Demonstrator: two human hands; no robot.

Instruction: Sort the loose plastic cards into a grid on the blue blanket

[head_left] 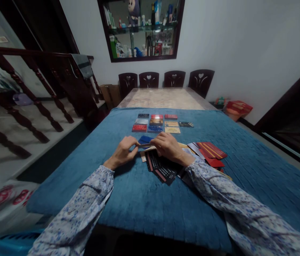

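Observation:
Between my left hand (pixel 124 151) and my right hand (pixel 167 146) is a card (pixel 145 145), seen nearly edge-on and pinched at both ends. I cannot make out whether it is one card or a thin stack. Just behind it lies a blue card (pixel 145 139). Black cards (pixel 163 169) with printed lines are fanned out below my right hand. Red cards (pixel 212 151) spread to the right of my right wrist, over paler ones. Farther back, cards sit in rows of small piles, among them a red pile (pixel 139 128), a blue pile (pixel 155 129) and a cream pile (pixel 172 130).
A blue cloth (pixel 91 177) covers the near part of the table; its bare marble-patterned top (pixel 163 97) shows beyond. Dark chairs (pixel 149 80) line the far end. A wooden railing (pixel 32 78) runs along the left, with white plastic bags (pixel 3 202) below.

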